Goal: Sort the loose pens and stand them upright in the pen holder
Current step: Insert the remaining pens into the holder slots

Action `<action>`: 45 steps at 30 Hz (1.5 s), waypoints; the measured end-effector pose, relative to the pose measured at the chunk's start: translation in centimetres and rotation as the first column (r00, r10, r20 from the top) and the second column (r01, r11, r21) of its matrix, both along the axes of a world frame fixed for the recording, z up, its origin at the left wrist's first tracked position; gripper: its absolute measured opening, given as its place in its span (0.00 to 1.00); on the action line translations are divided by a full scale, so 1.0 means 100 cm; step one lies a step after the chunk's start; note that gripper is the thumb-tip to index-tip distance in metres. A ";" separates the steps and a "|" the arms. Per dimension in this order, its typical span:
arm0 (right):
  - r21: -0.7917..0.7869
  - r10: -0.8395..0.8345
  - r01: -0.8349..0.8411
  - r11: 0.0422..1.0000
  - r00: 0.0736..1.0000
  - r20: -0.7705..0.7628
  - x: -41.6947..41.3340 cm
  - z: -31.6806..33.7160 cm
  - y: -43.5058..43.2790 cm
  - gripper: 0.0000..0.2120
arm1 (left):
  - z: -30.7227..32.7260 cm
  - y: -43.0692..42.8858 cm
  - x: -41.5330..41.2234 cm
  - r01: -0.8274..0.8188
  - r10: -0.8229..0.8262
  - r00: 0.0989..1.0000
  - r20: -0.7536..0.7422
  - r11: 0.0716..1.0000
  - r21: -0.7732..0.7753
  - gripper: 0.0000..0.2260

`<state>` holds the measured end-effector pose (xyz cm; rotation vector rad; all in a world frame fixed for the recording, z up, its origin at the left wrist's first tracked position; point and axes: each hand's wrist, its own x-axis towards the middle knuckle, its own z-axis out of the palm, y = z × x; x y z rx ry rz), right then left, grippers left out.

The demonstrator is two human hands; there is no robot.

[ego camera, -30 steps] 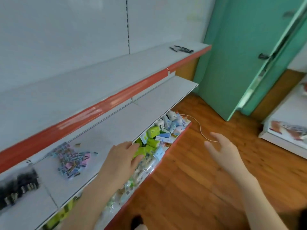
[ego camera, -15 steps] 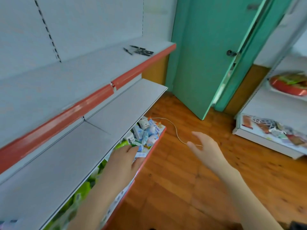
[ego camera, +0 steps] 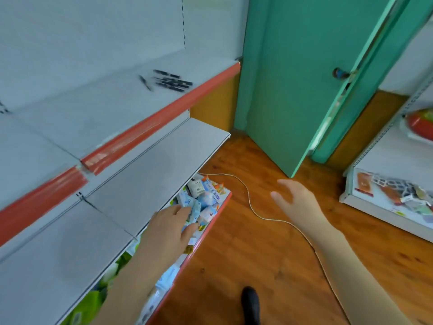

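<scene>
Several dark loose pens (ego camera: 172,81) lie flat near the far end of the upper white shelf (ego camera: 98,106), which has a red front strip. One pen (ego camera: 145,82) lies a little apart to their left. No pen holder is in view. My left hand (ego camera: 169,228) hovers over the bottom shelf's small packets, fingers spread, holding nothing. My right hand (ego camera: 295,202) hangs open above the wooden floor, well below and right of the pens.
A middle white shelf (ego camera: 150,170) juts out below the pens. The bottom shelf holds blue, white and green packets (ego camera: 201,200). A green door (ego camera: 304,78) stands ajar behind. A thin white cord (ego camera: 253,207) crosses the floor. Another shelf unit (ego camera: 393,198) stands at right. My shoe (ego camera: 251,303) shows below.
The view has swung and moved toward the shelf's far end, so the pens look closer and larger. Both hands stay open and travel along with me.
</scene>
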<state>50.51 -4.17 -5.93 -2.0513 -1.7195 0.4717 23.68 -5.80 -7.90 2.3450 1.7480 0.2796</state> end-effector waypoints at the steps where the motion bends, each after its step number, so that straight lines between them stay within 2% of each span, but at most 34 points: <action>1: 0.005 0.029 -0.029 1.000 1.000 0.005 0.007 0.001 0.019 0.22 | 0.001 0.011 0.008 -0.040 0.040 0.999 0.004 0.999 -0.030 0.20; 3: 0.027 0.101 -0.102 0.994 0.995 0.019 0.022 0.004 0.059 0.21 | 0.003 0.035 0.025 -0.106 0.107 0.994 0.011 0.994 -0.018 0.21; 7: 0.044 0.234 -0.235 0.971 0.972 0.031 0.045 0.020 0.132 0.20 | 0.010 0.070 0.055 -0.256 0.251 0.965 0.074 0.965 0.060 0.14; 12: 0.087 0.381 -0.382 0.920 0.924 0.027 0.046 0.039 0.208 0.20 | 0.027 0.099 0.072 -0.438 0.428 0.893 0.137 0.898 0.052 0.20; 19: 0.184 0.551 -0.537 0.824 0.834 -0.036 0.011 0.061 0.304 0.18 | 0.049 0.151 0.063 -0.545 0.536 0.838 0.104 0.830 0.121 0.21; 25: 0.269 0.669 -0.632 0.727 0.741 -0.065 -0.042 0.081 0.391 0.17 | 0.074 0.219 0.037 -0.611 0.573 0.792 0.211 0.744 0.272 0.19; 30: 0.288 0.744 -0.708 0.645 0.667 -0.024 -0.078 0.089 0.449 0.17 | 0.084 0.278 0.014 -0.708 0.651 0.705 0.280 0.663 0.243 0.20; 32: 0.268 0.768 -0.736 0.621 0.640 -0.022 -0.092 0.089 0.467 0.17 | 0.084 0.300 0.007 -0.727 0.680 0.686 0.258 0.655 0.205 0.20; 38: 0.157 0.839 -0.829 0.537 0.545 0.004 -0.138 0.084 0.516 0.17 | 0.085 0.355 0.008 -0.791 0.779 0.608 0.153 0.610 0.044 0.26; 45: -0.064 0.910 -0.909 0.412 0.406 0.084 -0.187 0.086 0.552 0.20 | 0.092 0.399 0.037 -0.902 0.902 0.432 0.004 0.432 -0.003 0.39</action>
